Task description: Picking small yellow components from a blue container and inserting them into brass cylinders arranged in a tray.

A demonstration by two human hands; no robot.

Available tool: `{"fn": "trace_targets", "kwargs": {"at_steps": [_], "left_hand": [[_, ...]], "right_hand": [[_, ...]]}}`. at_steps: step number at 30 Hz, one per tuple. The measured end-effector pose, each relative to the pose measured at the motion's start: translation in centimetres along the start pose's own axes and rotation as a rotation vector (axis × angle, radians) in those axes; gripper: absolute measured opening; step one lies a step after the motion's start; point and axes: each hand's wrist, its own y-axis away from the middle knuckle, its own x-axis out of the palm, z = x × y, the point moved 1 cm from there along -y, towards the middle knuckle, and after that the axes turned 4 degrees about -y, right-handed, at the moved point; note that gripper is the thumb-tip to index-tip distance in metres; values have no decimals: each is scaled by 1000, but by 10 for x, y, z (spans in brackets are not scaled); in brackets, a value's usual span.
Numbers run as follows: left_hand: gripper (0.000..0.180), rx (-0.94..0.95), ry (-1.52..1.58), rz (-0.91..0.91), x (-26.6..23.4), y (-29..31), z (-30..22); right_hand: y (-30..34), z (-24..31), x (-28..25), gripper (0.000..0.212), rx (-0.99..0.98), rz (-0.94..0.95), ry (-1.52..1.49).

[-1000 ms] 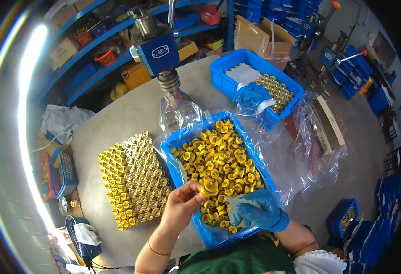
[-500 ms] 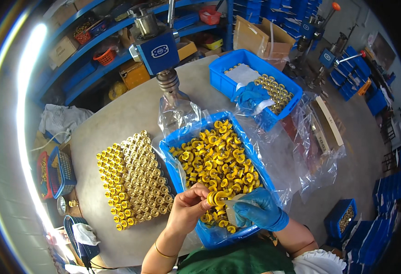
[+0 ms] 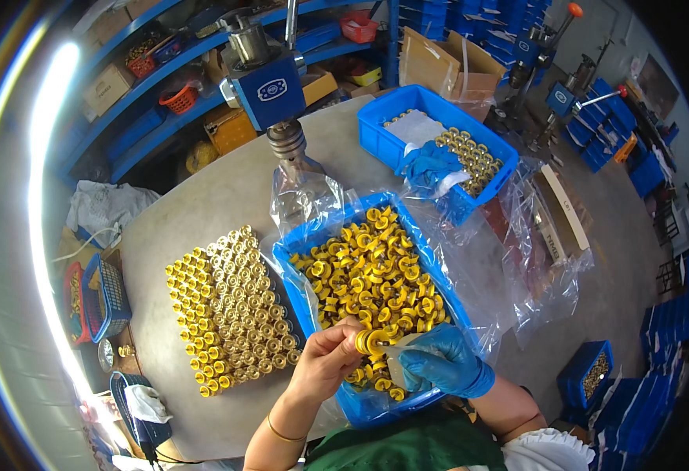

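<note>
Over the near end of a blue bin (image 3: 285,271), my bare left hand (image 3: 329,361) pinches a yellow grooved wheel-like part (image 3: 370,341) between thumb and fingers. A dark, short pin sticks out of its right side. Close against that pin is my right hand (image 3: 448,363), in a blue glove, with its fingers closed round a pale, translucent object (image 3: 404,363). The glove hides most of that object, so its kind cannot be made out. Below both hands lies a heap of similar yellow parts (image 3: 380,271), filling the plastic-lined bin.
Left of the bin, yellow parts (image 3: 197,318) and brass-coloured rings (image 3: 250,314) stand in tight rows on the grey table (image 3: 195,208). A press with a blue head (image 3: 270,90) rises behind. Another blue bin (image 3: 384,141) holds brass parts and a blue glove (image 3: 431,166). Clear plastic film (image 3: 545,275) spreads rightward.
The yellow part has turned slightly in my left fingers. My gloved right hand has shifted a little, still close beside it.
</note>
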Motion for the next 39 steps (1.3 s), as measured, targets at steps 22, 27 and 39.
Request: {"fn": "trace_targets", "kwargs": {"at_steps": [22, 27, 39], "left_hand": [[14, 312, -600, -37, 0, 1, -25], [19, 421, -889, -30, 22, 2, -30], [21, 578, -901, -260, 25, 3, -6]], "right_hand": [[-6, 10, 8, 18, -127, -117, -11], [-17, 20, 15, 39, -28, -73, 331], [-12, 17, 14, 34, -54, -316, -108]]}}
